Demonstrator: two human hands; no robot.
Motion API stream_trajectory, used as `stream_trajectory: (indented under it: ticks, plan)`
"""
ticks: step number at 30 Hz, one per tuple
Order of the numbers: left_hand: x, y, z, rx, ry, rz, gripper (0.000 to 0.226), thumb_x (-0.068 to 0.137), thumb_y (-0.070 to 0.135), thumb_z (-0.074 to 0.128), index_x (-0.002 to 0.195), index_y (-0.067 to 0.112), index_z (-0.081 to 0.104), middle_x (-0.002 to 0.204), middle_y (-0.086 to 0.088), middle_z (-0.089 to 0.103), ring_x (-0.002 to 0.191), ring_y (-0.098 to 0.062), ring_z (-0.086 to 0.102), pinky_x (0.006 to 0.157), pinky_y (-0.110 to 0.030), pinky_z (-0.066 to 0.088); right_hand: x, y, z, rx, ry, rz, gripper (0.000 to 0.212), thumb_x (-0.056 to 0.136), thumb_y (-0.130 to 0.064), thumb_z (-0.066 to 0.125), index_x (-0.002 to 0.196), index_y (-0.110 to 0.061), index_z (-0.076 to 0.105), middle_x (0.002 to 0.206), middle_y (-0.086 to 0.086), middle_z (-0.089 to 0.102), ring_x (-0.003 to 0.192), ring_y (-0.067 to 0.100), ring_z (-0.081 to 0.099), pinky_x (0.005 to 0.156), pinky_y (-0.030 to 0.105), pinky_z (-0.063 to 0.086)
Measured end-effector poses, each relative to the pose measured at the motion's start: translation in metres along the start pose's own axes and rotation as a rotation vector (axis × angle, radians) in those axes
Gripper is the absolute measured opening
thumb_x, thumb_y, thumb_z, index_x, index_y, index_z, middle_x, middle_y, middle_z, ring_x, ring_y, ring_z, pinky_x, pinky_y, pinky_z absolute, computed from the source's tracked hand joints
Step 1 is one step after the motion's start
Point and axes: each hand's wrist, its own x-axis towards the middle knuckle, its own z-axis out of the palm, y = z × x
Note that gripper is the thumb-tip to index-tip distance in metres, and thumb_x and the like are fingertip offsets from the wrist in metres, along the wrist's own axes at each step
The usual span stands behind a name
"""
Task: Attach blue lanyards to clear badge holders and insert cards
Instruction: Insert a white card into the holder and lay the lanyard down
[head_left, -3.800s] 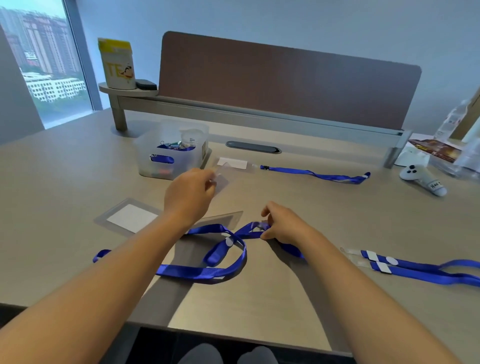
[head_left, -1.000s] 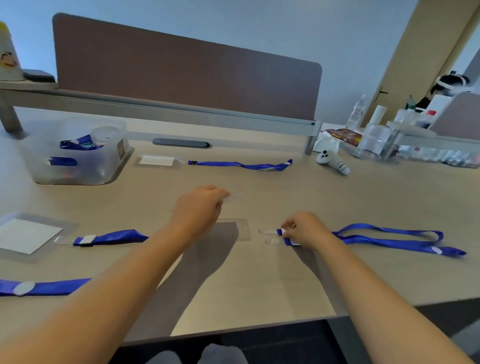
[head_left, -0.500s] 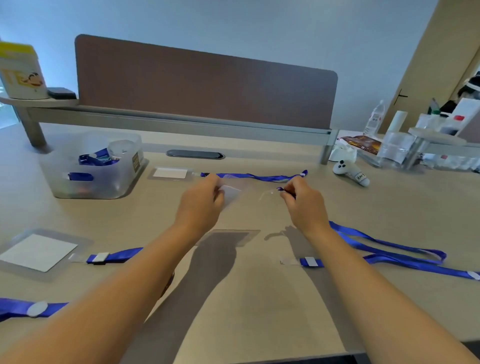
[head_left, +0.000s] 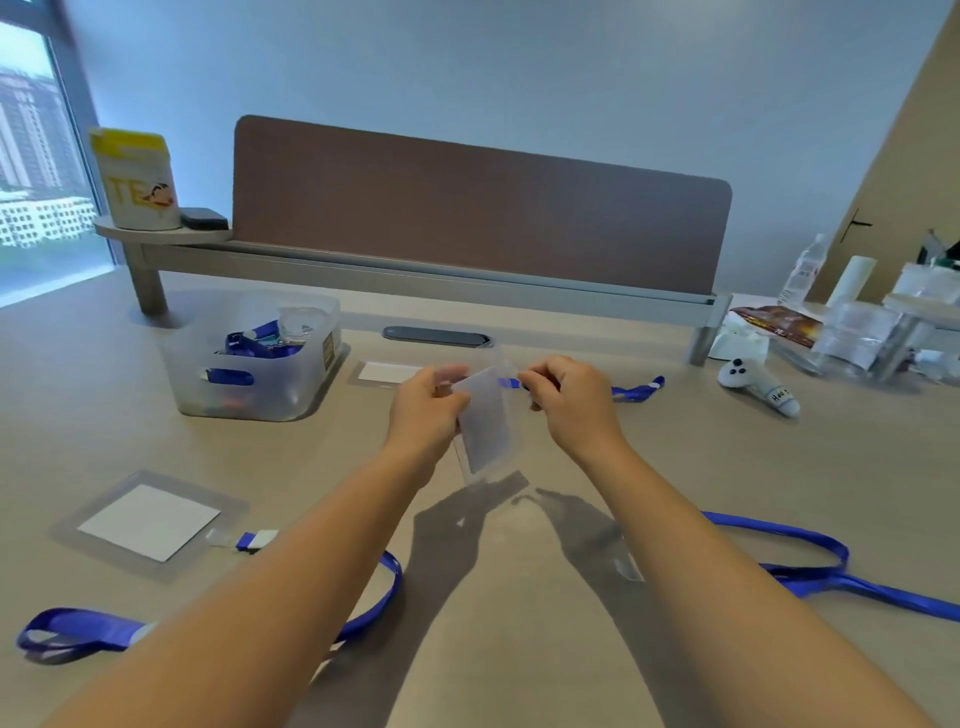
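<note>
My left hand (head_left: 426, 408) holds a clear badge holder (head_left: 485, 423) with a white card in it, raised above the table and hanging down. My right hand (head_left: 569, 397) pinches the clip end of a blue lanyard (head_left: 800, 564) at the holder's top edge; that lanyard trails down behind my right forearm and loops on the table at the right. A larger holder with a card (head_left: 148, 522) lies at the left, joined to another blue lanyard (head_left: 78, 631). A further holder (head_left: 387, 373) with its lanyard (head_left: 636, 391) lies behind my hands.
A translucent bin (head_left: 249, 358) with lanyards and a small cup stands at the back left. A white controller (head_left: 758, 387), bottles and packets crowd the right rear. A brown divider panel (head_left: 478, 208) on a grey rail closes the far side, with a yellow-lidded tub (head_left: 136, 179) on its shelf.
Both hands have lifted and drawn together. The badge holder now hangs upright from my left hand, and my right hand has brought the lanyard clip up to its top edge.
</note>
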Motion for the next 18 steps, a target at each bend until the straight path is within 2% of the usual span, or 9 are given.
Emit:
stream_trajectory:
  ticks: [2,5,7,11,16,18]
  plan:
    - [-0.001,-0.002,-0.002,0.044,-0.021,0.045,0.036,0.09,0.002,0.045,0.124,0.01,0.05,0.112,-0.008,0.053,0.109,-0.027,0.05,0.096,-0.042,0.047,0.001,-0.005,0.002,0.076,-0.028,0.055,0.024,0.091,-0.016,0.05,0.071,-0.006,0.058,0.061,0.002,0.051,0.059,0.015,0.047,0.056,0.024,0.037]
    - [-0.004,-0.004,-0.003,0.077,-0.039,0.115,0.037,0.091,0.004,0.044,0.126,0.013,0.049,0.108,0.0,0.051,0.101,-0.021,0.048,0.089,-0.037,0.046,0.002,-0.008,0.006,0.198,-0.066,0.151,0.035,0.09,-0.013,0.05,0.055,-0.013,0.049,0.054,0.001,0.046,0.049,0.009,0.038,0.048,0.02,0.03]
    - [-0.004,-0.005,-0.004,0.097,-0.027,0.144,0.036,0.091,0.006,0.044,0.126,0.013,0.049,0.107,0.002,0.049,0.099,-0.018,0.047,0.085,-0.033,0.045,0.003,-0.01,0.008,0.26,-0.083,0.204,0.035,0.09,-0.012,0.05,0.054,-0.014,0.05,0.053,0.002,0.046,0.049,0.01,0.037,0.048,0.02,0.031]
    - [-0.003,-0.006,-0.006,0.142,0.016,0.166,0.035,0.092,0.008,0.043,0.126,0.014,0.049,0.108,0.0,0.05,0.1,-0.018,0.046,0.092,-0.037,0.046,0.002,-0.015,0.009,0.31,-0.128,0.257,0.033,0.088,-0.009,0.049,0.055,-0.012,0.052,0.053,0.003,0.046,0.05,0.011,0.038,0.048,0.021,0.033]
    - [-0.006,-0.003,-0.009,0.166,0.022,0.183,0.036,0.092,0.01,0.042,0.127,0.014,0.048,0.128,-0.009,0.054,0.102,-0.018,0.047,0.093,-0.036,0.046,0.002,-0.02,0.008,0.316,-0.176,0.282,0.034,0.089,-0.008,0.047,0.055,-0.01,0.051,0.054,0.004,0.044,0.05,0.012,0.037,0.047,0.021,0.033]
    - [-0.008,-0.001,-0.01,0.197,0.029,0.193,0.036,0.092,0.011,0.042,0.128,0.014,0.047,0.131,-0.009,0.053,0.111,-0.024,0.05,0.097,-0.039,0.045,0.001,-0.022,0.008,0.317,-0.187,0.293,0.033,0.089,-0.009,0.047,0.056,-0.01,0.051,0.054,0.004,0.044,0.049,0.012,0.036,0.047,0.02,0.033]
